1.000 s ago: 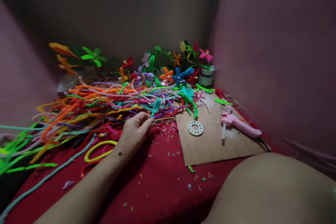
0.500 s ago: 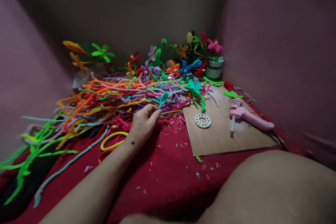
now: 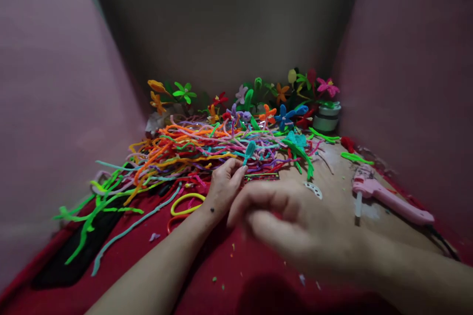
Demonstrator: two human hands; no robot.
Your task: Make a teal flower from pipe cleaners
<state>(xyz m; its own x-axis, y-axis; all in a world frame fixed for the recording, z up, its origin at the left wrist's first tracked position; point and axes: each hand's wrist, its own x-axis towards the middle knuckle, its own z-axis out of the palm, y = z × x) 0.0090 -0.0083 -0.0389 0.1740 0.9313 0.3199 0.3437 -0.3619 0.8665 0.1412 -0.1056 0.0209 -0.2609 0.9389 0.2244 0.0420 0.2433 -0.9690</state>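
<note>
My left hand (image 3: 225, 182) pinches the stem end of a small teal pipe-cleaner loop (image 3: 250, 151), which points up from the fingertips. Nearer the camera is my right hand (image 3: 284, 216), a little blurred, its fingers bent and a gap between thumb and forefinger. Nothing shows in it. It covers part of a cardboard sheet (image 3: 334, 182) and of a white ring with holes (image 3: 314, 190). Behind my left hand spreads a heap of colourful pipe cleaners (image 3: 192, 142). A teal pipe-cleaner flower (image 3: 296, 140) with green leaves lies at the heap's right end.
On the cardboard's right side lies a pink glue gun (image 3: 388, 199), with its cord trailing off. Scissors with yellow and orange handles (image 3: 188, 203) lie beside my left wrist. Finished pipe-cleaner flowers (image 3: 284, 118) and a white pot (image 3: 327, 117) stand along the back, between pink walls.
My right hand has come into view from the right, in front of the cardboard. A bare knee has left the lower right. The view has shifted; my left hand keeps its pinch on the teal loop.
</note>
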